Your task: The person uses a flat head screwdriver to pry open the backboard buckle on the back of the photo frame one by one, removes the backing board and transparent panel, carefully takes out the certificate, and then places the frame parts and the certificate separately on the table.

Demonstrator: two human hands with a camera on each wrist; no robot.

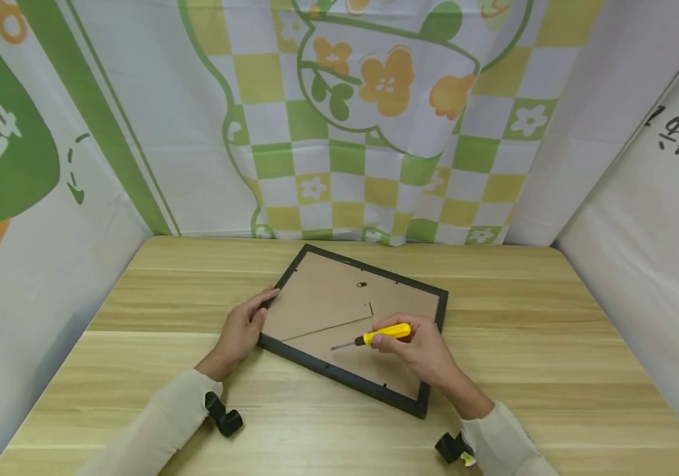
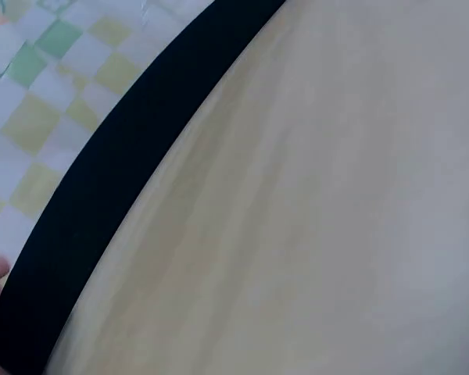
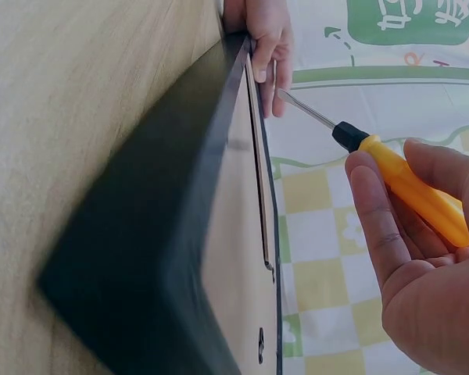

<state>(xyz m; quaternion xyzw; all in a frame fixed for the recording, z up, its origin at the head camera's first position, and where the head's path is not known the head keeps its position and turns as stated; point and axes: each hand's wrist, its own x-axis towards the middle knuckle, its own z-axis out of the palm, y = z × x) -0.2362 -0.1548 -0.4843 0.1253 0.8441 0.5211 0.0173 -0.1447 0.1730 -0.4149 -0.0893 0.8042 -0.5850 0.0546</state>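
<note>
Right hand [image 1: 416,347] curls its thumb and fingers around the yellow handle of a screwdriver [image 1: 395,332], the metal shaft pointing out past a black collar toward the left. As the right wrist view shows, the screwdriver's tip stands clear of the surface, touching nothing. Left hand [image 1: 242,330] grips the left side of a black picture frame [image 1: 345,376], with thumb and fingers at the border near its lower left corner. The picture frame is at the middle of the wooden desk [image 1: 523,330], back side up and turned at an angle; whether its left side is raised a little I cannot tell. A plain brown backing board [image 1: 315,291] fills the frame, with small dark tabs along the edges. On the board sit a small metal hanger [image 1: 361,284], toward the far side, and a thin dark line [image 1: 327,327] that runs from the left border to a corner near the middle. Both arms wear pale sleeves [image 1: 166,403], with a small black device [image 1: 223,415] at each wrist. Behind the desk hangs a white cloth [image 1: 369,158] printed with green and yellow checks, flowers and leaves.
</note>
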